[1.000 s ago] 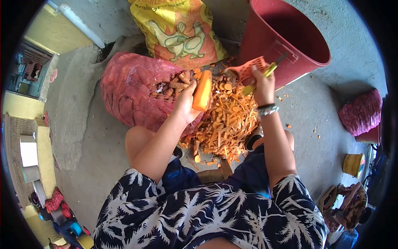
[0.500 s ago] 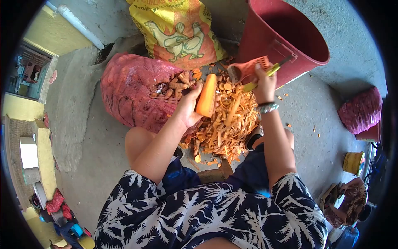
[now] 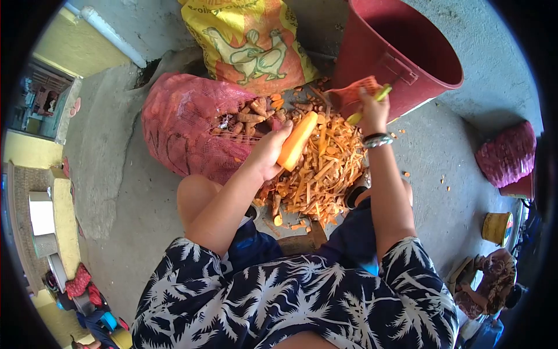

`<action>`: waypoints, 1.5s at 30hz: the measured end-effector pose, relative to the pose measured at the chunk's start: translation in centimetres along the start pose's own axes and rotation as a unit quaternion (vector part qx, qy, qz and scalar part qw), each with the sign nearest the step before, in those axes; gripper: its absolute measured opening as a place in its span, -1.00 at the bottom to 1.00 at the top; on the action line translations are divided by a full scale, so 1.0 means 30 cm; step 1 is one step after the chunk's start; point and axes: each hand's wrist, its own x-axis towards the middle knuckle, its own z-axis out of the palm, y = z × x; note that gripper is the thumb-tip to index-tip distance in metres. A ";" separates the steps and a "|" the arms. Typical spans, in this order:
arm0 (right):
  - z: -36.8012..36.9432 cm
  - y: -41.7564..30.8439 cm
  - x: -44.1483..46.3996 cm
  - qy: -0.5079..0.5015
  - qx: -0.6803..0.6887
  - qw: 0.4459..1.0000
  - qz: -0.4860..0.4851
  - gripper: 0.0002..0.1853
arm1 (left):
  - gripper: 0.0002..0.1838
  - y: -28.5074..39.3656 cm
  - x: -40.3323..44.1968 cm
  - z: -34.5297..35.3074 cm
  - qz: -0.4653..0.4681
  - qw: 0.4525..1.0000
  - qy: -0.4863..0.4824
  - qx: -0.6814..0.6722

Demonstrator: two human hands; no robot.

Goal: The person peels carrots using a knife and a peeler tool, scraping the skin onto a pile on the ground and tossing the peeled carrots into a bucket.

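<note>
A peeled orange carrot (image 3: 298,141) is held by my left hand (image 3: 269,152), tilted with its upper end toward the right. My right hand (image 3: 373,114) grips an orange peeler (image 3: 350,95) together with a yellow-green handled tool (image 3: 382,93), whose far end is blurred. Below and between my hands lies a heap of orange peelings and cut slices (image 3: 331,174) on the floor. Left of the heap, a red mesh sack (image 3: 192,125) lies on its side, its mouth open on unpeeled carrots (image 3: 251,116).
A yellow sack with printed chickens (image 3: 250,49) stands behind the mesh sack. A tall red bin (image 3: 372,58) is at the back right. Farther right are a purple mesh sack (image 3: 507,156) and a small yellow bucket (image 3: 497,228). My knees flank the heap.
The carrot in my left hand has shifted right and tilted further over. My right hand still holds the peeler and the yellow-green tool, with small changes in their angle.
</note>
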 end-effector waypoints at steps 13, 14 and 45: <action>0.124 -0.048 -0.234 -0.150 0.024 0.988 0.035 -0.72 | -0.58 -0.012 0.032 0.001 0.026 0.994 -0.026 -0.105; 0.107 -0.042 -0.176 -0.126 -0.002 0.992 0.012 -0.75 | -0.58 -0.018 0.026 -0.007 0.027 0.994 -0.025 -0.105; 0.078 -0.029 -0.115 -0.061 -0.030 0.998 -0.015 -0.77 | -0.58 -0.037 0.038 -0.011 -0.011 0.997 -0.038 -0.073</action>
